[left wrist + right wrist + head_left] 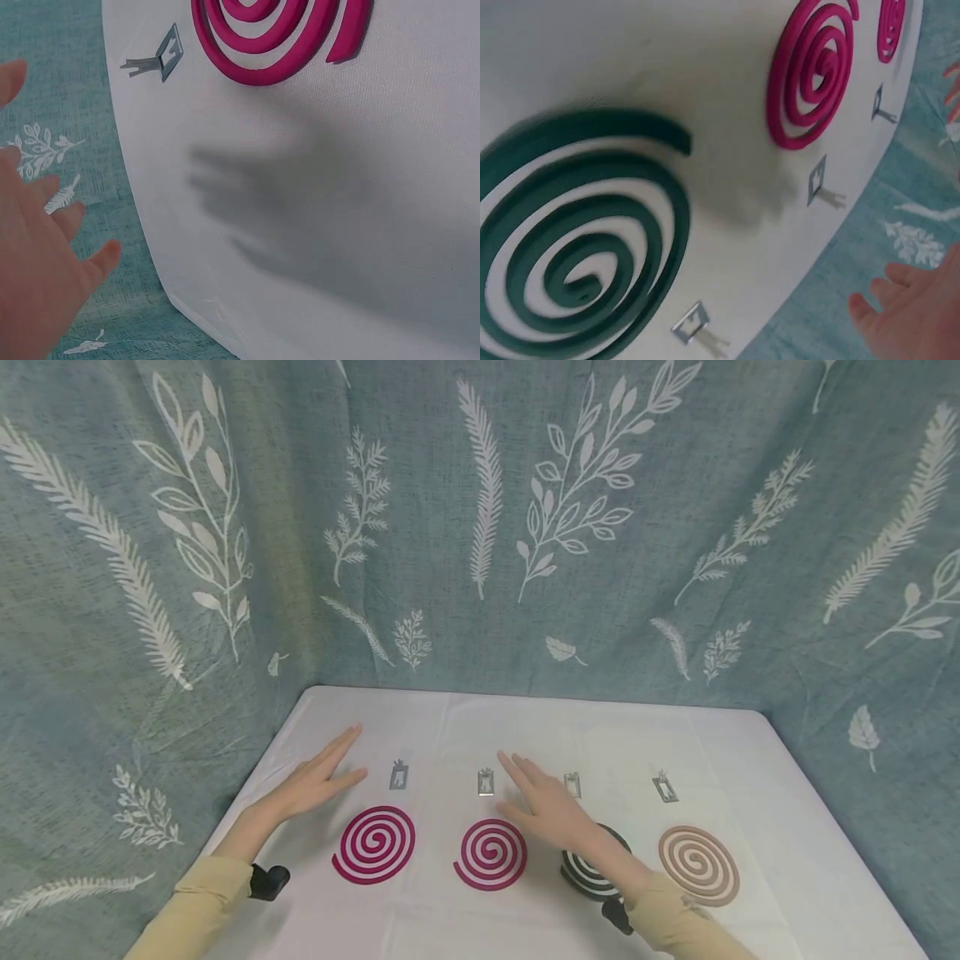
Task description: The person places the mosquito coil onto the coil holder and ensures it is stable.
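Observation:
Four spiral mosquito coils lie in a row on the white table: a magenta coil (377,839) at left, a second magenta coil (491,853), a dark green coil (583,291) and a tan coil (696,862) at right. Behind them are small metal coil stands, such as the leftmost stand (399,765) and the rightmost stand (664,788). My left hand (311,787) hovers left of the first stand, fingers extended, holding nothing. Over the table between the middle stands, my right hand (551,810) has its fingers stretched out and holds nothing. Its forearm hides part of the green coil.
A white cloth covers the table (525,727), whose corners are rounded. Blue-green curtains (450,635) with white leaf prints hang behind it and at both sides. Black wrist devices (268,882) sit at both sleeve cuffs.

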A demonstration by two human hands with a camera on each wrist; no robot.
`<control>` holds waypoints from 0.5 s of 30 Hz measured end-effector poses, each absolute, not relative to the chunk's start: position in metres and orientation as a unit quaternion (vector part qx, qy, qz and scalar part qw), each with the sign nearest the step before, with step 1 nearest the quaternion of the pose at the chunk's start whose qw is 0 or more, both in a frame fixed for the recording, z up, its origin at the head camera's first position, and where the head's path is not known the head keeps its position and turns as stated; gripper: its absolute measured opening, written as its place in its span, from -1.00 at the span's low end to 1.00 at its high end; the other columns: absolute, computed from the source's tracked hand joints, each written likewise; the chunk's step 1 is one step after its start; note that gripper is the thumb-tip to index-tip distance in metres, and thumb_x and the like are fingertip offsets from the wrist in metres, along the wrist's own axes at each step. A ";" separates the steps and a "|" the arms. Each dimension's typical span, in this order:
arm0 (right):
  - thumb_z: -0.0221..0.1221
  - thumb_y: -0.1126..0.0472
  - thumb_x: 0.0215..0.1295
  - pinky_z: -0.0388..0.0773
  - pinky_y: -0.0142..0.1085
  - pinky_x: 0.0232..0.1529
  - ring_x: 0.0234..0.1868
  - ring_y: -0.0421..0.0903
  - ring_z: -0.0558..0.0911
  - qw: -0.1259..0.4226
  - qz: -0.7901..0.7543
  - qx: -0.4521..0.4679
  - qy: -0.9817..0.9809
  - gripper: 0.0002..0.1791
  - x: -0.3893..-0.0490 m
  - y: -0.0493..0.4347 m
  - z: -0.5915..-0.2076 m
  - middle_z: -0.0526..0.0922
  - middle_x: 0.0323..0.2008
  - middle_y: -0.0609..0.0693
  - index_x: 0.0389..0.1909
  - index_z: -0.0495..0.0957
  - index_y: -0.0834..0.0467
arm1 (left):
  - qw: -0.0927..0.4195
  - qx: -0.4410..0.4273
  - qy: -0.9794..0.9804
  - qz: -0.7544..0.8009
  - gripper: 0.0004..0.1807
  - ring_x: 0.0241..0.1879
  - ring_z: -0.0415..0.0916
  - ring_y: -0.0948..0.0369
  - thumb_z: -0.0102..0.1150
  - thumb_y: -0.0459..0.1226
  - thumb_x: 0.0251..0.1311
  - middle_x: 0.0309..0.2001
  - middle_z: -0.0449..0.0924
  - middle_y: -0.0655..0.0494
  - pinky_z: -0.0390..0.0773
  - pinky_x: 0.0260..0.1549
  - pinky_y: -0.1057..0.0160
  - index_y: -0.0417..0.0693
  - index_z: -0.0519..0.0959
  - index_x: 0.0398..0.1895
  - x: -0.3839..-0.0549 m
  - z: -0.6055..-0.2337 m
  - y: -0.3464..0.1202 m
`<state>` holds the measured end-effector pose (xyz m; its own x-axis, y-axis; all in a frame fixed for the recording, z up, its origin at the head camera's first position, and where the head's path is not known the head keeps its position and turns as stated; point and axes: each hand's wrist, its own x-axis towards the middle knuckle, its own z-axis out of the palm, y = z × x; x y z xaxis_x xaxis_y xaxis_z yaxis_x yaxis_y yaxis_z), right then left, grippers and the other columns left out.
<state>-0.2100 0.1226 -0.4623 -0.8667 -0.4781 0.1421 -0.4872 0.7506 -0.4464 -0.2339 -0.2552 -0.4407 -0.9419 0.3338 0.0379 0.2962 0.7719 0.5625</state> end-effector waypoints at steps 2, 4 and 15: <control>0.03 -0.16 0.34 0.19 0.16 0.34 0.43 0.16 0.18 0.008 0.245 0.268 -0.932 -0.21 -0.211 0.117 -0.463 0.15 0.44 0.16 0.50 -0.07 -0.07 | 0.040 0.167 0.941 0.293 -0.13 0.43 -0.10 -0.26 0.00 0.08 0.29 0.48 -0.12 -0.26 0.06 0.28 -0.33 -0.09 -0.10 0.50 -0.233 -0.440 -0.256; 0.02 -0.16 0.35 0.20 0.12 0.35 0.43 0.15 0.19 0.003 0.251 0.274 -0.928 -0.21 -0.211 0.112 -0.464 0.16 0.44 0.16 0.49 -0.06 -0.05 | 0.047 0.167 0.940 0.292 -0.13 0.42 -0.09 -0.26 0.01 0.08 0.29 0.48 -0.10 -0.27 0.07 0.28 -0.32 -0.10 -0.08 0.50 -0.233 -0.440 -0.256; -0.01 -0.15 0.37 0.16 -0.08 0.42 0.46 0.00 0.16 -0.041 0.282 0.272 -0.919 -0.23 -0.216 0.084 -0.468 0.15 0.45 0.04 0.49 -0.07 -0.04 | 0.086 0.160 0.942 0.282 -0.21 0.38 -0.03 -0.31 0.05 -0.02 0.29 0.42 0.02 -0.36 0.11 0.27 -0.32 -0.23 0.06 0.44 -0.229 -0.441 -0.254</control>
